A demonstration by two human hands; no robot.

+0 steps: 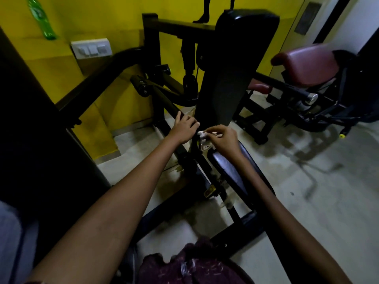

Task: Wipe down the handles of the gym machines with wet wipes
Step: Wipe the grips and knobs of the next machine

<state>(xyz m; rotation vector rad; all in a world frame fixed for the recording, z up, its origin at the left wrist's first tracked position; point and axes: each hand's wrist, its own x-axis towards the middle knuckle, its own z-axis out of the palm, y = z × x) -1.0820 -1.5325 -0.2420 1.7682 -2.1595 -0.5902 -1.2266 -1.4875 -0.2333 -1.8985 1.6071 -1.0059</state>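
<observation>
The person stands over a black gym machine (pixel 223 83) set against a yellow wall (pixel 86 19), with both bare arms stretched forward and down.

Left hand (pixel 184 128): it rests palm down on a black bar (pixel 164 103) of the machine's frame. The fingers are straight and spread lightly across the top of the bar; they do not curl round it.

Right hand (pixel 222 138): its fingers are curled, and the fingertips pinch a small white wipe (pixel 202 134). The wipe is bunched up and pressed against a round metal knob (pixel 205 146) at the foot of the upright back pad (pixel 235 58), just beside the front end of the seat pad (pixel 231 167). The two hands are near each other but apart.

Surroundings:
- A white switch plate (pixel 91 48) is fixed to the yellow wall, above and left of the machine.
- A green plastic bottle (pixel 42 19) shows at the top left corner, against the wall.
- Two black roller pads (pixel 141 85) project from the machine frame near the wall.
- A second machine with maroon pads (pixel 307 62) stands at the right side, on the pale tiled floor (pixel 317 191).
- A piece of dark red patterned cloth (pixel 196 265) lies at the bottom edge of the view, between the person's arms.
</observation>
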